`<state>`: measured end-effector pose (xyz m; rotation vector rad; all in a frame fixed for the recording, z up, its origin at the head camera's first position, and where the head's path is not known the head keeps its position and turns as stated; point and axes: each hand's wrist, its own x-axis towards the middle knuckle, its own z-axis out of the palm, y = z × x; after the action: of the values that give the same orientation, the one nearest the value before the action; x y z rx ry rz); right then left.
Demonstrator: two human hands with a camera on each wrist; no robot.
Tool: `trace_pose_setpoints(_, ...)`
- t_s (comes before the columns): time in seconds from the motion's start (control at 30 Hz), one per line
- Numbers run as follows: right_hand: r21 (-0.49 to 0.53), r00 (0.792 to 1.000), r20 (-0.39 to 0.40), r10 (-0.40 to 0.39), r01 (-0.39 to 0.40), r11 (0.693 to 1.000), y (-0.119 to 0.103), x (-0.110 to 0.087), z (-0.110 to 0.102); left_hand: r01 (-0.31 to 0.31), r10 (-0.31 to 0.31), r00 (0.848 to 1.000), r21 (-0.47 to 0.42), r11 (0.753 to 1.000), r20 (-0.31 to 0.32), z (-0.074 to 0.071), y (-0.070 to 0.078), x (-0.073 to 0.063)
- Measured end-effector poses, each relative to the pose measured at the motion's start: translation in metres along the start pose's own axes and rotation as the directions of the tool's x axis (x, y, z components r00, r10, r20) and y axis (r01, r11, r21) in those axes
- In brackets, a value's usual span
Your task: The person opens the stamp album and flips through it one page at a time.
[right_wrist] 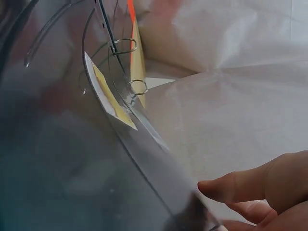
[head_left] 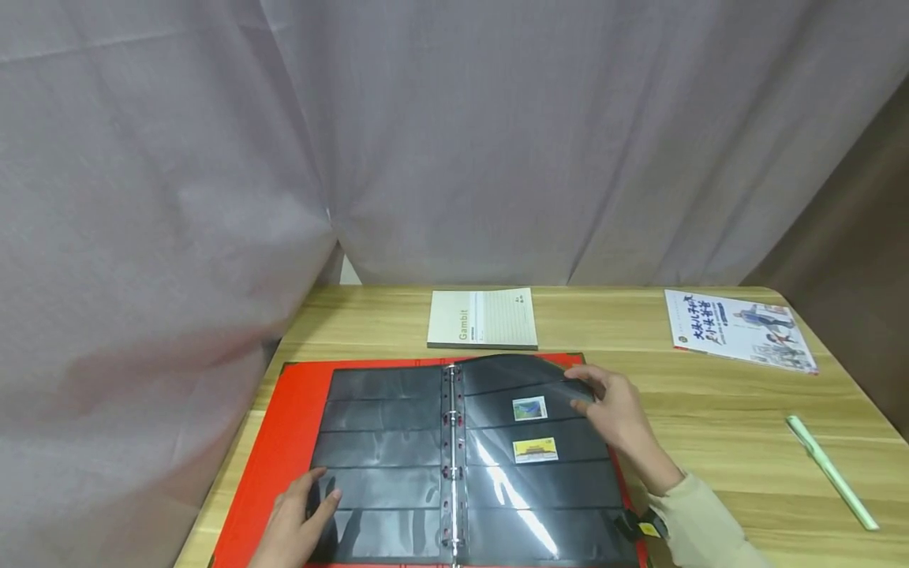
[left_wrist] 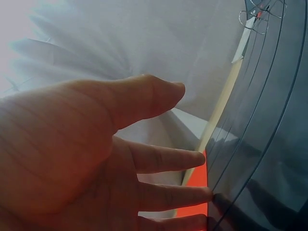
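A red ring binder [head_left: 266,442] lies spread on the table, holding black pocket pages with clear strips. On the right page [head_left: 540,493], a blue-green stamp [head_left: 529,408] sits above a yellow stamp [head_left: 536,450]; the yellow one also shows in the right wrist view. My right hand [head_left: 616,410] holds that page near its upper right corner, thumb and fingers at the edge, and the page bows upward. At the outer edge of the left page [head_left: 383,450], my left hand [head_left: 291,517] rests with its fingers extended and its thumb apart. No stamps show on the left page.
A cream notepad [head_left: 483,318] lies just behind the binder. At the far right of the wooden table [head_left: 717,442] are an illustrated booklet [head_left: 742,330] and a light green pen [head_left: 832,472]. A grey curtain [head_left: 454,158] hangs behind the table's back edge.
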<state>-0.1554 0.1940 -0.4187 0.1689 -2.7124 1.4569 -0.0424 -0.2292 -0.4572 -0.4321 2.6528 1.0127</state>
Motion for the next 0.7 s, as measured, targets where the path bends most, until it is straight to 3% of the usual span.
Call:
trace_pose_setpoints(0.53,-0.022,0.989,0.040,-0.140,0.141,0.990,-0.019,-0.023,-0.010,-0.014,0.014,1.000,-0.007,1.000,0.019,-0.003,-0.002,-0.003)
trace_pose_setpoints(0.6,-0.035,0.983,0.049,-0.178,0.180,0.983,-0.022,-0.026,-0.012,-0.021,0.021,1.000,-0.015,1.000,0.016,-0.005,0.000,-0.004)
trace_pose_setpoints(0.7,-0.083,0.957,0.085,-0.277,0.284,0.955,-0.027,-0.031,-0.014,-0.035,0.035,0.999,-0.026,0.999,0.000,-0.008,0.003,-0.005)
